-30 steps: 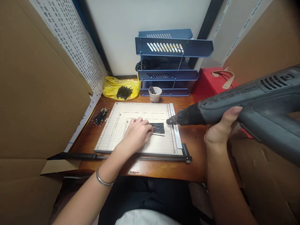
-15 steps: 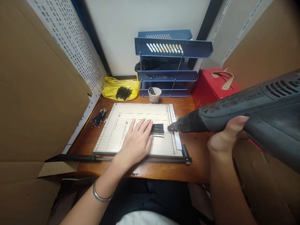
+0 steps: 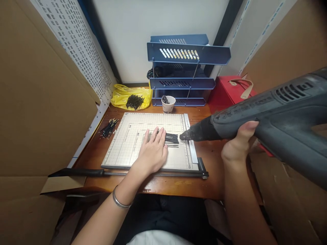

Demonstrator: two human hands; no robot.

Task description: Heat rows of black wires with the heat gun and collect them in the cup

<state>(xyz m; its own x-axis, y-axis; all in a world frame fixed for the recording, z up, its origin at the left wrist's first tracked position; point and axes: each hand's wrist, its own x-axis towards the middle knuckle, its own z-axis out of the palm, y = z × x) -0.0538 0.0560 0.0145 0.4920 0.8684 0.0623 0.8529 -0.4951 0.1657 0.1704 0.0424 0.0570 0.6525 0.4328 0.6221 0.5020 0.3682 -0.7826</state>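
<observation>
My left hand [image 3: 152,149] lies flat, fingers spread, on a row of thin black strands [image 3: 172,138], pressing their left ends to a paper cutter board [image 3: 122,146] with a printed grid. The strands' right ends stick out past my fingertips. My right hand [image 3: 238,143] grips a large dark heat gun or blower [image 3: 255,112] from below, thumb on its side. Its narrow nozzle points left and stops just beside the strands' right ends, over the board's right part. Part of the right hand is hidden behind the tool.
Black strands [image 3: 109,128] lie left of the board, more [image 3: 135,101] on a yellow bag [image 3: 119,95]. A paper cup [image 3: 168,105] stands before blue trays [image 3: 214,54]; a red box [image 3: 222,92] is at the right. The cutter's black handle [image 3: 84,172] runs along the front left.
The tool and my right hand have shifted a little left, bringing the nozzle closer to the strands. My left hand has turned slightly, and its forearm has moved right.
</observation>
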